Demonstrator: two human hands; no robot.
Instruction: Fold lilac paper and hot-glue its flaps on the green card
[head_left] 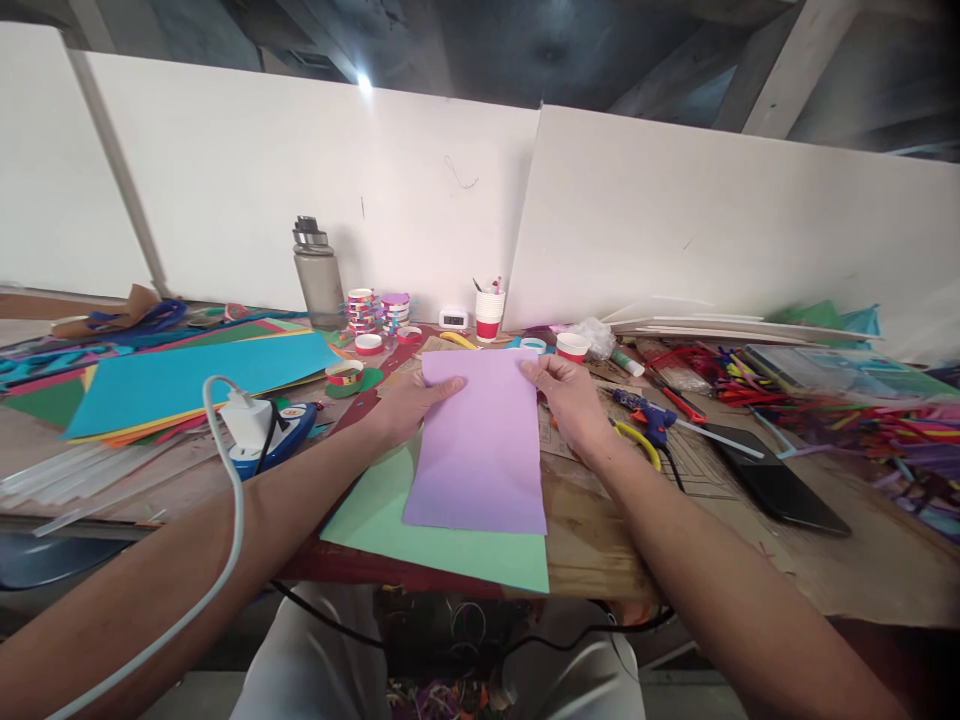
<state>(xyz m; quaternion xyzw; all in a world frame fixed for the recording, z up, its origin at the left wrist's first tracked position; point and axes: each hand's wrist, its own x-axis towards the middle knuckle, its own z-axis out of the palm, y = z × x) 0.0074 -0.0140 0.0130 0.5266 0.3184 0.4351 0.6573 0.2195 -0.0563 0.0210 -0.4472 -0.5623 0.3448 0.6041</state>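
Note:
A sheet of purple paper (480, 450) is held up in front of me by its two far corners. My left hand (409, 408) pinches its left edge, thumb on top and fingers underneath. On the opposite edge, my right hand (568, 400) grips the upper right corner the same way. Beneath it a light green sheet (360, 510) lies on the table, partly covered by the purple one. A glue gun (652, 420) and yellow-handled scissors (637, 445) lie just right of my right hand.
Blue and other coloured sheets (202, 375) lie left, by a blue power strip (281, 440) with a white cable. A bottle (316, 275), paper cups (490, 312) and a small clock (453, 319) stand at the back. A black phone (780, 480) and pipe cleaners (885, 430) lie right.

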